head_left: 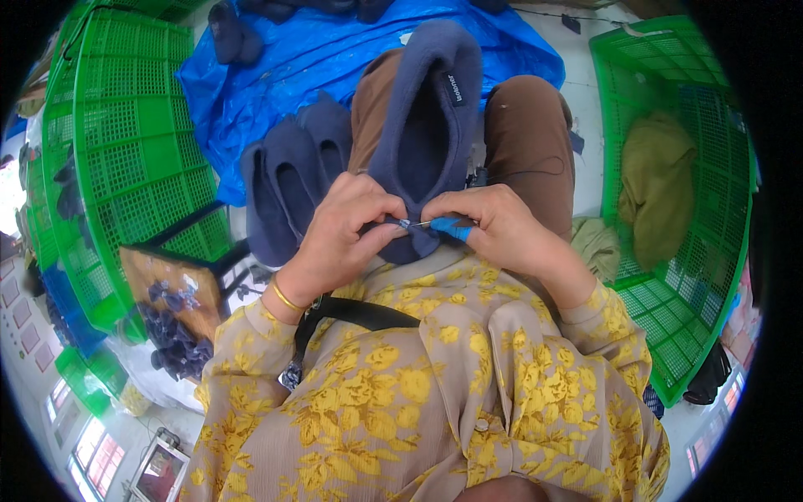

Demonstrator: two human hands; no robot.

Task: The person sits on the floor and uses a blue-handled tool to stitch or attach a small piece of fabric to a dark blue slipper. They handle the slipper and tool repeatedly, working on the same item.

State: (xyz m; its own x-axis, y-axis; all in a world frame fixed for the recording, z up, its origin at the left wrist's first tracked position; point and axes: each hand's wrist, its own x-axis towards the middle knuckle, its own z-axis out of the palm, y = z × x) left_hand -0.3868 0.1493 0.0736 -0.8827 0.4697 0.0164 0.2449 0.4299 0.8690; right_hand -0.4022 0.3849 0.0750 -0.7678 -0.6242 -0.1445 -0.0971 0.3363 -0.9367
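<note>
A navy felt slipper (387, 142) lies over my lap, its opening facing up and its toe toward me. At the toe sits a small dark fabric bow (423, 243). My left hand (339, 222) is closed, pinching the bow's edge and the slipper between thumb and fingers. My right hand (502, 226) is closed too, with a thin sewing needle (421, 223) held at the fingertips against the bow. Blue tape wraps one right fingertip. Any thread is too fine to make out.
More navy slippers (288, 180) lie left of my knees, on and beside a blue plastic sheet (335, 63). Green crates (138, 142) stand at left, and another crate (669, 335) at right holds olive cloth (657, 188). A wooden stool (167, 284) at left bears small dark fabric pieces.
</note>
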